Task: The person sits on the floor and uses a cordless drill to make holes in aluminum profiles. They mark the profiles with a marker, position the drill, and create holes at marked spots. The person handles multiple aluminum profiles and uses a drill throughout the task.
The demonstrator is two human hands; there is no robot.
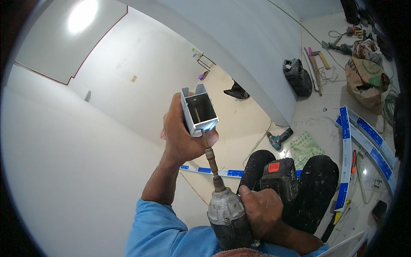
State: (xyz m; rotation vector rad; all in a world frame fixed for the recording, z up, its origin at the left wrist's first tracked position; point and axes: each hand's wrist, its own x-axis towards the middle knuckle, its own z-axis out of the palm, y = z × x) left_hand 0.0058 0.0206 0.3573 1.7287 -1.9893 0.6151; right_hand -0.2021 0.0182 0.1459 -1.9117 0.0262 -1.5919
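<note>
My left hand (176, 135) grips a short white box-section piece (198, 124) with an open square end and raised side flanges. My right hand (264, 210) is wrapped round the handle of a cordless impact driver (229, 216), whose battery with a red patch sits above my knees. A long thin drill bit (204, 140) runs from the chuck up to the near wall of the white piece. In line with it, a thin rod shows inside the box opening, so the bit appears to pass through that wall. My left thumb lies beside the bit.
A second cordless drill (280, 138) lies on the floor beyond my knees, beside a green-patterned plastic bag (306, 147). White strips with blue labels (344, 150) lie at right, near a yellow-handled tool (337, 217). Farther off are a black case (297, 78) and a paper bag (364, 79). White wall rises at left.
</note>
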